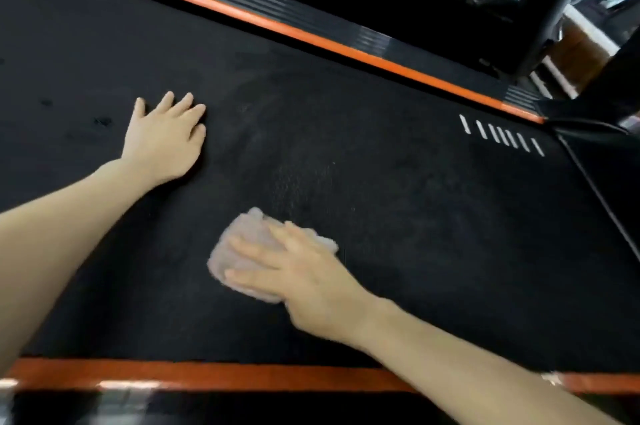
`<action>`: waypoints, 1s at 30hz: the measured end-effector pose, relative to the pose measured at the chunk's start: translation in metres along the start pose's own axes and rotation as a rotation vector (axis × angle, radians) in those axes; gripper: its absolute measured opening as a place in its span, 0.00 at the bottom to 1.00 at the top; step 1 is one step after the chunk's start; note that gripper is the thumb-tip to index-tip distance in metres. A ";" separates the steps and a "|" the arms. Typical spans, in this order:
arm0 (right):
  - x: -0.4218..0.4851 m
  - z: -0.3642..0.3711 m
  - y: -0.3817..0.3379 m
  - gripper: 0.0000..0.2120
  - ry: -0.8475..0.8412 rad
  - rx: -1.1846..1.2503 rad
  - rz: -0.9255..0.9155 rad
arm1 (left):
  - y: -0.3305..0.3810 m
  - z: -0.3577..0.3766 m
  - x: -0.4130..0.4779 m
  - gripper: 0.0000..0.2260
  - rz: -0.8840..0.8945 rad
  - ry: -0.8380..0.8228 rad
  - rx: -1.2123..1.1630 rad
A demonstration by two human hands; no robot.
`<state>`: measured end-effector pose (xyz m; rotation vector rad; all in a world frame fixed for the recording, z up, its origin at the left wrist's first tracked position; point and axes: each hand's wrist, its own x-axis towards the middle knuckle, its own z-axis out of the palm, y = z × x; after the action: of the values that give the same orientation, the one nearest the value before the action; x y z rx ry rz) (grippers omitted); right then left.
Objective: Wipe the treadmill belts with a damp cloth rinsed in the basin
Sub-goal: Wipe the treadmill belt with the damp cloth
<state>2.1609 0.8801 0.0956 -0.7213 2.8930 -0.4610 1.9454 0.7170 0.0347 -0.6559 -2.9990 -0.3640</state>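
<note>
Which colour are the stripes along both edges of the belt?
Orange. Both edge stripes beside the black belt show clearly in the head view.

Black treadmill belt (398, 217), pale cloth (244, 236) and flat left hand (162, 144) lying on it
</note>
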 end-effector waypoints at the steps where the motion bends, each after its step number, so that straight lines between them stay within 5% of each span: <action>1: -0.023 -0.008 0.016 0.20 0.096 -0.006 0.119 | 0.000 -0.002 -0.016 0.20 0.030 -0.025 0.037; 6: -0.132 -0.025 0.112 0.17 0.242 -0.184 0.754 | -0.013 -0.023 -0.079 0.22 0.089 -0.236 0.193; 8: -0.127 -0.014 0.114 0.16 0.195 -0.187 0.821 | -0.013 -0.019 -0.096 0.23 0.076 -0.254 0.197; 13: -0.047 0.024 0.025 0.27 0.048 -0.061 0.491 | 0.004 -0.005 -0.113 0.23 -0.027 -0.102 0.101; 16: -0.073 0.026 0.042 0.26 0.048 0.043 0.428 | 0.036 -0.001 -0.114 0.23 0.062 -0.096 0.166; 19: -0.137 0.006 0.096 0.25 0.227 -0.115 0.711 | 0.063 0.000 -0.112 0.23 0.160 -0.124 0.146; 21: -0.164 -0.011 0.123 0.18 0.248 -0.112 1.041 | 0.059 -0.003 -0.113 0.23 0.139 -0.130 0.120; 23: -0.147 -0.029 0.131 0.14 0.246 -0.084 1.182 | 0.043 -0.006 -0.118 0.23 0.120 -0.131 0.141; 28: 0.017 -0.022 0.090 0.25 0.131 -0.065 1.123 | 0.005 -0.019 -0.129 0.22 0.110 -0.169 0.134; 30: 0.079 -0.008 0.041 0.27 0.041 -0.049 0.706 | -0.009 -0.027 -0.131 0.22 0.039 -0.138 0.101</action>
<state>2.0714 0.8793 0.0865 0.3229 2.9349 -0.3080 2.0611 0.6498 0.0457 -0.7589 -3.1034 -0.1704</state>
